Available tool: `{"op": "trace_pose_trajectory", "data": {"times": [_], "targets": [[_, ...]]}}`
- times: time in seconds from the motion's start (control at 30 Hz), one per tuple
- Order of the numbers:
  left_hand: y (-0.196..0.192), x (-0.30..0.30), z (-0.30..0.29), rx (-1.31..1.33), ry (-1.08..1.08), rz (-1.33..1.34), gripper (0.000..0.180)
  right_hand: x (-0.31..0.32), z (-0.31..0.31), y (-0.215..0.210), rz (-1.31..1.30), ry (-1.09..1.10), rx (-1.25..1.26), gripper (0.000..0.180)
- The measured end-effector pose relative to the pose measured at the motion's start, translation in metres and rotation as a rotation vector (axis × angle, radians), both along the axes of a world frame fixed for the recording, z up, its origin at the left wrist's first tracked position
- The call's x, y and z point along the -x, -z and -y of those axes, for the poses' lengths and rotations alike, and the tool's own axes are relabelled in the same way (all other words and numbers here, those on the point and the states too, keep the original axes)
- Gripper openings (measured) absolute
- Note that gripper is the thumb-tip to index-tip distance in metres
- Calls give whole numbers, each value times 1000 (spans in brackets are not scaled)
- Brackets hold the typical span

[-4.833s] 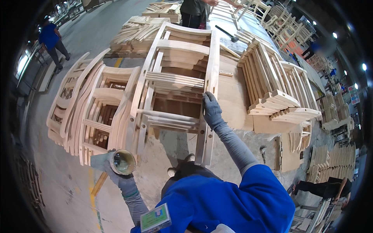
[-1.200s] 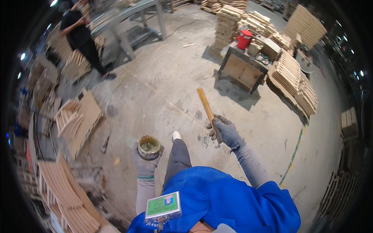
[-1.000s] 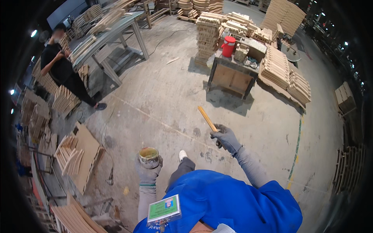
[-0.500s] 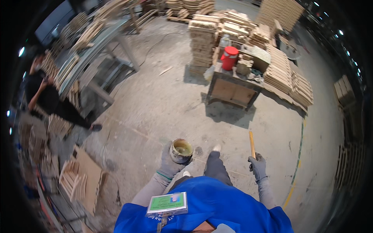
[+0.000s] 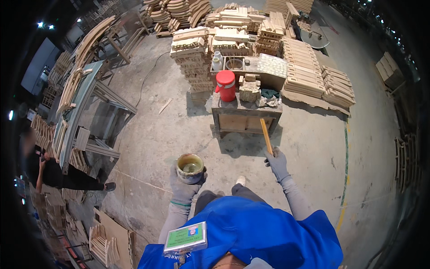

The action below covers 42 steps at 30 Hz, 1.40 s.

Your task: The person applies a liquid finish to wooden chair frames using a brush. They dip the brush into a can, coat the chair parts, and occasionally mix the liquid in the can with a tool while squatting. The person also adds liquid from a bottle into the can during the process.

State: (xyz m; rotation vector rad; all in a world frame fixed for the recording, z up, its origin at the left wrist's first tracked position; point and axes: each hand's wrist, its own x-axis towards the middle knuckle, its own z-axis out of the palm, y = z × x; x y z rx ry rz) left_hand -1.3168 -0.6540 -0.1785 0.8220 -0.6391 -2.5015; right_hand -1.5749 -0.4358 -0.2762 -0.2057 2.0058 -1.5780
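Observation:
In my gloved left hand (image 5: 182,188) I carry a round, stained pot (image 5: 190,167), its mouth upward with some murky liquid inside. My gloved right hand (image 5: 277,165) is closed round the lower end of a thin yellowish wooden stick (image 5: 266,136), which points up and away from me. Its far tip overlaps the front of a small worn cabinet (image 5: 247,114) in the picture, apparently without touching. On that cabinet stand a red jug (image 5: 225,86) with a lid and a stack of rough blocks (image 5: 249,88).
Stacks of wooden parts (image 5: 303,67) lie behind and right of the cabinet. To the left, a metal-framed table (image 5: 95,74) holds curved wood pieces. A person in dark clothes (image 5: 58,172) stands beside it. A flattened cardboard sheet (image 5: 121,228) with wood pieces lies lower left.
The cabinet with the red jug is nearer and more central. Both hands, still holding the pot and the stick, sit higher and further left in the picture.

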Motion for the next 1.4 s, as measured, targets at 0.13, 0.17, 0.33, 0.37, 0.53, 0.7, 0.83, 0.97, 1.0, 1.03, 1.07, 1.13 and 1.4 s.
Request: {"op": "trace_pose_trajectory", "data": {"times": [0.13,0.17,0.33,0.37,0.53,0.7,0.83,0.97,1.0,1.03,1.07,1.13,1.4], "targets": [[-4,43,20,67,-90,170,56,56,41,-3,-24,80,85,41],[-4,47,35,-163,-115,128,56,69,51,-4,-14,96,106,39],[-20,107,74,538,54,198,55,141,101,19,-243,199,92,38],[-17,115,87,657,65,227,60,150,114,18,-238,230,115,38],[5,162,162,295,-43,193,49,195,171,9,-276,326,82,29],[1,196,230,-195,-66,17,51,235,215,3,-108,445,167,25],[-2,213,258,-233,-117,18,48,265,251,5,-30,416,178,25],[2,234,262,-300,-262,41,51,319,287,34,-145,428,92,35],[6,239,262,-324,-290,40,51,334,297,40,-197,413,36,38],[10,243,262,-345,-317,41,51,351,301,47,-119,338,-87,44],[13,247,260,-367,-344,41,50,373,309,53,-427,222,-370,47],[19,254,246,159,-259,285,49,400,328,71,-458,215,-352,48],[-3,293,225,321,-507,420,55,433,377,67,-873,-22,-581,58]]}}
